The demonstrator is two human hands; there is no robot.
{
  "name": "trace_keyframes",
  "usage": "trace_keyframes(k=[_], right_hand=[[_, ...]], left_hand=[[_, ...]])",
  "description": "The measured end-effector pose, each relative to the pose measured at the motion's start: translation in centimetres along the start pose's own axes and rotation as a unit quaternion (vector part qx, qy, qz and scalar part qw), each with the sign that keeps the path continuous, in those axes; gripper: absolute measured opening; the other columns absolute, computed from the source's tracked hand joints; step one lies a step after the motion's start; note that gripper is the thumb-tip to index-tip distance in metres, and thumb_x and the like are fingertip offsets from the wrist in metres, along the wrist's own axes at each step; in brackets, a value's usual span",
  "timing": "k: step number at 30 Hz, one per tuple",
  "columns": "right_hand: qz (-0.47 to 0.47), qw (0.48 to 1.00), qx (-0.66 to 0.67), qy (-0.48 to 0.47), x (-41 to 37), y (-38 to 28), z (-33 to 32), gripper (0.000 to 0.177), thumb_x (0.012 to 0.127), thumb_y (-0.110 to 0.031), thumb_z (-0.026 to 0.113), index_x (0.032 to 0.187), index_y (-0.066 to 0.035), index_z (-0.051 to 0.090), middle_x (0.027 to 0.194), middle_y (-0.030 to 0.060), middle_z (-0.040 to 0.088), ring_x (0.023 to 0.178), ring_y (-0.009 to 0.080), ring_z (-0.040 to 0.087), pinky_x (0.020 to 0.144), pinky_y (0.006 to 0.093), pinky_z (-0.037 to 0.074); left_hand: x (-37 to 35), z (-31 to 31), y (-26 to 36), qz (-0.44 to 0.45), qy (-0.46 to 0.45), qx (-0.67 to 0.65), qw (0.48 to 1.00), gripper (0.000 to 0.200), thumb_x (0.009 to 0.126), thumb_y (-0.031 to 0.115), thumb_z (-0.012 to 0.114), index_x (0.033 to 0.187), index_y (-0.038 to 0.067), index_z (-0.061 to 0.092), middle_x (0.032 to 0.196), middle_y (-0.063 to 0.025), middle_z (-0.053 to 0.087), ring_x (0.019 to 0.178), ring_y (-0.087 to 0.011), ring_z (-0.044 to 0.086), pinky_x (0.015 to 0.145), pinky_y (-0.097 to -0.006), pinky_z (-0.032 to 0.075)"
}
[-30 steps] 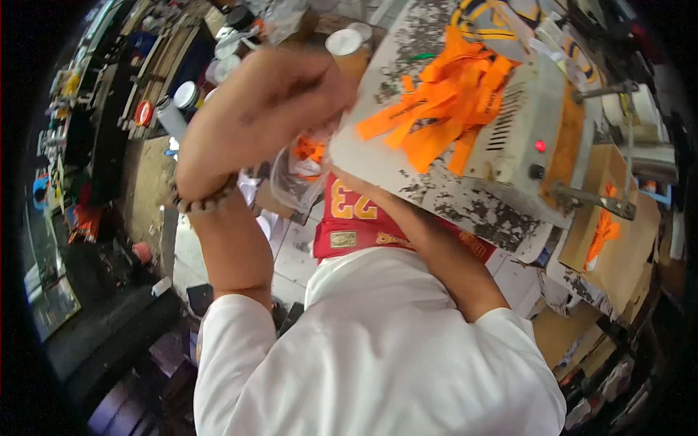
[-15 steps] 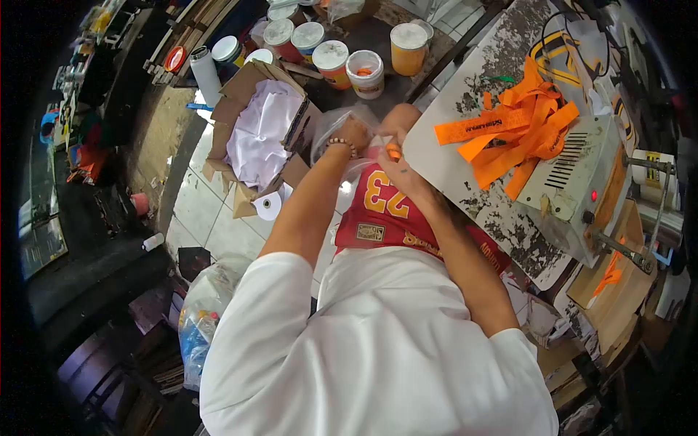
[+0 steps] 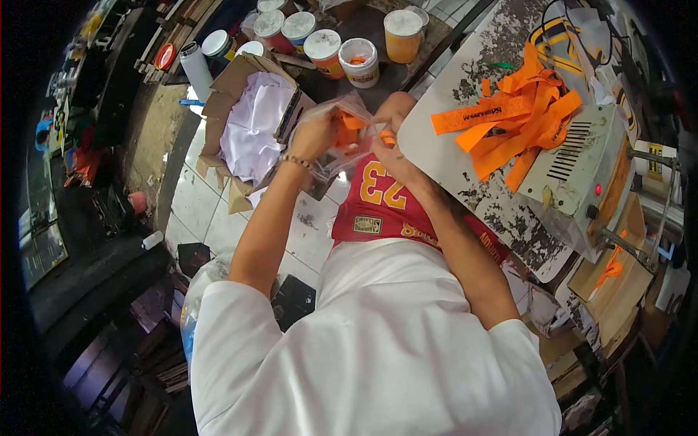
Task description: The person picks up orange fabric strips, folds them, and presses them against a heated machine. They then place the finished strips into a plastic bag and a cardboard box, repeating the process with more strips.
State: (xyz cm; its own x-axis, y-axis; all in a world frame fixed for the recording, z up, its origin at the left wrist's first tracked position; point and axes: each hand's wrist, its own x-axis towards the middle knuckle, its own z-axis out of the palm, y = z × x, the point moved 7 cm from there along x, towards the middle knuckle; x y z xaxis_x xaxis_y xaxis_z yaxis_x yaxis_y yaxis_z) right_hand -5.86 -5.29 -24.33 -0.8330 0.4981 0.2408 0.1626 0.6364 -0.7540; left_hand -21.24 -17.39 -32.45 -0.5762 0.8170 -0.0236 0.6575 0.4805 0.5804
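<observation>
My left hand [image 3: 320, 138], with a beaded bracelet at the wrist, is closed on a clear plastic bag [image 3: 336, 166] above my lap. Orange ribbon pieces [image 3: 352, 122] show through its film. Close by on the right, my right hand [image 3: 392, 161] has its fingers closed around a small rolled orange ribbon [image 3: 387, 137], near the bag's side. Some fingertips of both hands are hidden. On the white worktable [image 3: 436, 163] to the right lies a loose pile of printed orange ribbons [image 3: 516, 120].
A grey machine [image 3: 574, 156] with a lit red light stands on the table. At left, an open cardboard box [image 3: 218, 120] holds white cloth [image 3: 254, 131]. Several paint tubs [image 3: 322, 47] stand beyond, and a white bottle [image 3: 195, 69] is beside the box.
My left hand has moved left and toward me, drawing the bag with it and spreading it, so orange pieces now show inside. My right hand stays nearly in place with the rolled ribbon.
</observation>
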Motion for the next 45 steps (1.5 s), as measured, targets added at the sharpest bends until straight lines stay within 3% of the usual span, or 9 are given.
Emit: trace_keyframes(k=[5, 14, 20, 24, 29, 34, 35, 41, 45], right_hand=[[0.069, 0.991, 0.102, -0.058, -0.1, -0.3, 0.3, 0.022, 0.077, -0.014, 0.067, 0.094, -0.002, 0.061, 0.098, 0.0108, 0.063, 0.086, 0.0243, 0.062, 0.080, 0.0354, 0.050], [-0.056, 0.989, -0.140, 0.002, -0.9, -1.0, -0.9, 0.033, 0.082, -0.036, 0.071, 0.099, -0.008, 0.065, 0.079, 0.0100, 0.061, 0.077, 0.0245, 0.062, 0.072, 0.0384, 0.050], [0.037, 0.980, 0.162, -0.108, -5.9, -0.6, -0.2, 0.021, 0.088, -0.021, 0.067, 0.092, -0.001, 0.064, 0.087, 0.0130, 0.064, 0.076, 0.0289, 0.062, 0.072, 0.0381, 0.050], [-0.064, 0.962, 0.220, -0.151, -8.6, -5.4, -4.8, 0.014, 0.089, -0.012, 0.064, 0.096, 0.001, 0.064, 0.087, 0.0127, 0.064, 0.073, 0.0266, 0.062, 0.068, 0.0361, 0.049], [0.095, 0.927, 0.238, -0.274, -10.2, -9.0, -12.0, 0.021, 0.089, -0.009, 0.061, 0.108, -0.002, 0.066, 0.094, 0.0119, 0.066, 0.083, 0.0237, 0.064, 0.074, 0.0352, 0.050], [0.036, 0.951, 0.265, -0.155, -11.1, -10.2, -18.9, 0.024, 0.084, 0.004, 0.064, 0.107, -0.002, 0.069, 0.092, 0.0117, 0.070, 0.082, 0.0229, 0.068, 0.072, 0.0307, 0.052], [0.024, 0.959, 0.259, -0.111, -11.2, -10.3, -20.2, 0.024, 0.083, 0.004, 0.065, 0.106, -0.002, 0.070, 0.091, 0.0120, 0.071, 0.079, 0.0231, 0.068, 0.071, 0.0311, 0.052], [0.063, 0.980, 0.188, -0.024, -12.3, -9.3, -24.6, 0.023, 0.086, -0.002, 0.066, 0.108, -0.004, 0.070, 0.095, 0.0121, 0.071, 0.084, 0.0210, 0.069, 0.074, 0.0305, 0.054], [0.107, 0.977, 0.179, 0.037, -13.2, -7.6, -25.7, 0.022, 0.086, -0.002, 0.067, 0.108, -0.004, 0.070, 0.094, 0.0110, 0.072, 0.084, 0.0171, 0.070, 0.074, 0.0285, 0.055]], left_hand=[[-2.4, -1.2, 0.4, -0.081, -0.042, -0.200, 0.975, 0.028, 0.089, 0.007, 0.056, 0.116, 0.000, 0.061, 0.096, -0.0125, 0.069, 0.087, -0.0220, 0.068, 0.071, -0.0346, 0.054], [-5.5, -10.4, 3.8, -0.139, -0.009, -0.477, 0.868, 0.023, 0.088, -0.003, 0.050, 0.108, -0.004, 0.062, 0.099, -0.0138, 0.070, 0.079, -0.0152, 0.068, 0.069, -0.0262, 0.056], [-3.7, -18.5, 10.0, 0.014, -0.040, -0.441, 0.896, 0.017, 0.085, -0.006, 0.050, 0.097, -0.005, 0.061, 0.100, -0.0168, 0.068, 0.089, -0.0208, 0.068, 0.077, -0.0308, 0.057], [-2.1, -22.0, 16.3, 0.115, -0.066, -0.440, 0.888, 0.017, 0.083, -0.008, 0.049, 0.095, -0.005, 0.061, 0.101, -0.0170, 0.067, 0.094, -0.0239, 0.068, 0.083, -0.0338, 0.056], [0.3, -22.7, 26.0, 0.278, -0.153, -0.427, 0.847, 0.021, 0.080, -0.010, 0.049, 0.097, -0.009, 0.060, 0.100, -0.0186, 0.067, 0.095, -0.0260, 0.068, 0.082, -0.0320, 0.054], [4.4, -15.9, 33.4, 0.276, -0.227, -0.259, 0.897, 0.022, 0.081, -0.005, 0.052, 0.101, -0.006, 0.062, 0.081, -0.0116, 0.067, 0.071, -0.0113, 0.063, 0.062, -0.0283, 0.050], [5.4, -14.0, 34.5, 0.263, -0.235, -0.199, 0.914, 0.020, 0.079, -0.002, 0.054, 0.098, -0.005, 0.061, 0.069, -0.0140, 0.063, 0.062, -0.0205, 0.062, 0.063, -0.0294, 0.051], [7.8, -7.5, 37.9, 0.476, -0.068, 0.025, 0.877, 0.046, 0.073, -0.001, 0.063, 0.119, 0.001, 0.058, 0.091, -0.0226, 0.065, 0.072, -0.0351, 0.064, 0.068, -0.0391, 0.053], [7.9, -10.0, 37.8, 0.392, -0.073, -0.034, 0.917, 0.047, 0.076, -0.001, 0.065, 0.122, 0.004, 0.058, 0.092, -0.0203, 0.066, 0.071, -0.0327, 0.065, 0.065, -0.0389, 0.053]])
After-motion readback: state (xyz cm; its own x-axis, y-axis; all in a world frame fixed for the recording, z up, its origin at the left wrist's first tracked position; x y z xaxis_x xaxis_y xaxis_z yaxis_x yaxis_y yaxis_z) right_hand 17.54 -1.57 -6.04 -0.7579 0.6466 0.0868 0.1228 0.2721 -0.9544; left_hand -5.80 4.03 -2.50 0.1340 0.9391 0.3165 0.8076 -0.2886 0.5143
